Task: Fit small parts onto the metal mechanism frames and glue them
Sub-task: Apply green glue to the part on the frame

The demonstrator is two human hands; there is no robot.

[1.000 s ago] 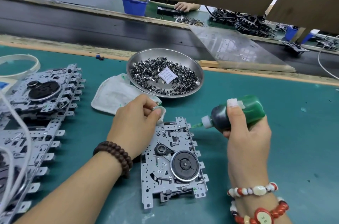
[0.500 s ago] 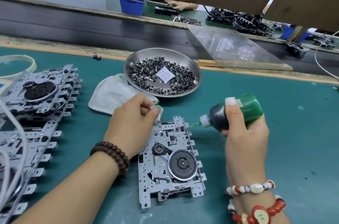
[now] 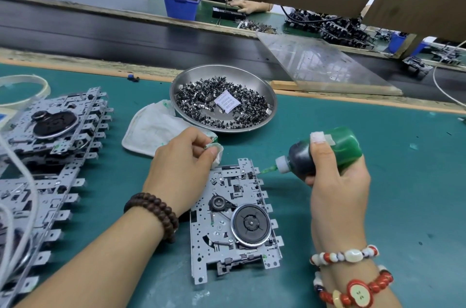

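A grey metal mechanism frame (image 3: 234, 222) with a black flywheel lies flat on the green mat in front of me. My right hand (image 3: 338, 181) grips a green glue bottle (image 3: 325, 154) held sideways. Its thin nozzle tip touches the frame's upper right edge. My left hand (image 3: 181, 169) rests at the frame's upper left corner with curled fingers, pinching a small white wad stained green (image 3: 216, 154). Just behind the frame, a steel dish (image 3: 223, 98) holds several small dark parts and a paper slip.
A white cloth (image 3: 148, 128) lies left of the dish. Stacked mechanism frames (image 3: 50, 156) and white cables fill the left side. A black conveyor belt (image 3: 100, 35) runs behind the mat, with a clear plastic sheet (image 3: 320, 63) leaning over it. Another person's hand works beyond the belt.
The glue bottle's nozzle has moved down and left onto the frame's upper right edge. My left hand stays at the frame's corner holding the wad.
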